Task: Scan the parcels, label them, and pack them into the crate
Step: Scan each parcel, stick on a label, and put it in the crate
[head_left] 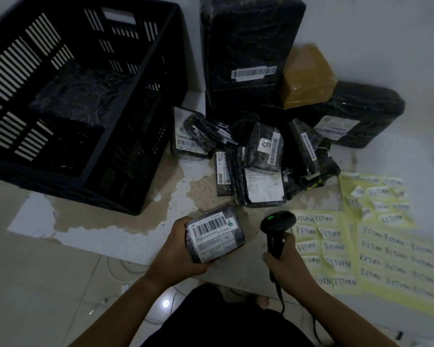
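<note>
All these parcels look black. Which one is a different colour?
The brown parcel at the back, tucked between the tall black parcel and the wide black parcel on the right. Every other parcel in view is wrapped in black.

My left hand (176,249) and right hand (286,261) are bare. My left forearm (125,304) and right forearm (336,304) are bare too, uncovered from the wrist to the bottom edge of the view. Between them, low in the middle, I wear a black garment (218,321). In this dim light it reads as one flat dark shape, and I cannot tell its cut or its fabric. A small patch of bare skin (261,302) shows at its upper edge; which part of me it is, I cannot tell.
</note>
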The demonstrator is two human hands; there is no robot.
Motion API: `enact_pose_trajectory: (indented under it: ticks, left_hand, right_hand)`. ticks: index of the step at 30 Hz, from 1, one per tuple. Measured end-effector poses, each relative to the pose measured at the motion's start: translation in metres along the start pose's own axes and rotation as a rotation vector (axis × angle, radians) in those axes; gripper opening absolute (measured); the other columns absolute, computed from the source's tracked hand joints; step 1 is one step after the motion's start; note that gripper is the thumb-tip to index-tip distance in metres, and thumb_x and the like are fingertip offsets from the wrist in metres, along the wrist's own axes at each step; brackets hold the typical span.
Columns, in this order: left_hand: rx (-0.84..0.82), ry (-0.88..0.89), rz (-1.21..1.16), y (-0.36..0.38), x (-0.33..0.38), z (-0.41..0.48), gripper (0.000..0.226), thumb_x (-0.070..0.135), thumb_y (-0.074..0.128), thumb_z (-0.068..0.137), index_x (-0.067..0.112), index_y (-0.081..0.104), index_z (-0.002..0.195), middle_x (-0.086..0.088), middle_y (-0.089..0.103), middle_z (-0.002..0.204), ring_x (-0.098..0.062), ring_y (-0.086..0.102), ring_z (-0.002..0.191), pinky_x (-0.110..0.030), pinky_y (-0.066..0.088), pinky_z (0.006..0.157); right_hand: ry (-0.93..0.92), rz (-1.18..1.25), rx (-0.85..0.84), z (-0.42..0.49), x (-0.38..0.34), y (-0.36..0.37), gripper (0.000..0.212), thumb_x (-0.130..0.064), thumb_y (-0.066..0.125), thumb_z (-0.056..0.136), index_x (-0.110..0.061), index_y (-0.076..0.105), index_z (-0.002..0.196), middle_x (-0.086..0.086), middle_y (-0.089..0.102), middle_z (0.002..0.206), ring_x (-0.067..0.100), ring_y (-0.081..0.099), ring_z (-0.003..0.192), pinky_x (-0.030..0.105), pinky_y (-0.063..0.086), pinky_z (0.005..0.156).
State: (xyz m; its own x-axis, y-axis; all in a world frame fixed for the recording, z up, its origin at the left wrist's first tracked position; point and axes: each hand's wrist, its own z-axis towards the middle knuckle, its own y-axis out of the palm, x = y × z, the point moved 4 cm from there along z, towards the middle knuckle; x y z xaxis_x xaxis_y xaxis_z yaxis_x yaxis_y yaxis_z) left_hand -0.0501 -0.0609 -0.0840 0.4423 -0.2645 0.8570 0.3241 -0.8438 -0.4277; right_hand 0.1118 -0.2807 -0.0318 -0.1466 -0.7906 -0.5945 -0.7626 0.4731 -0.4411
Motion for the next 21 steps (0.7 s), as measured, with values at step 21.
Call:
enact_pose_trajectory:
  ticks: [21]
  left_hand:
    - [-0.051, -0.07, 0.015, -0.002, 0.007, -0.013, 0.11, 0.043, 0.096, 0.057, 0.032, 0.031, 0.144, 0.023, 0.048, 0.133, 0.005, 0.053, 0.123, -0.019, 0.053, 0.093]
  right_hand:
    - [-0.155, -0.056, -0.022, 0.043, 0.033, 0.002, 0.06, -0.034, 0.073, 0.084, -0.022, 0.04, 0.133, -0.003, 0.053, 0.117, 0.017, 0.059, 0.1, 0.021, 0.047, 0.07]
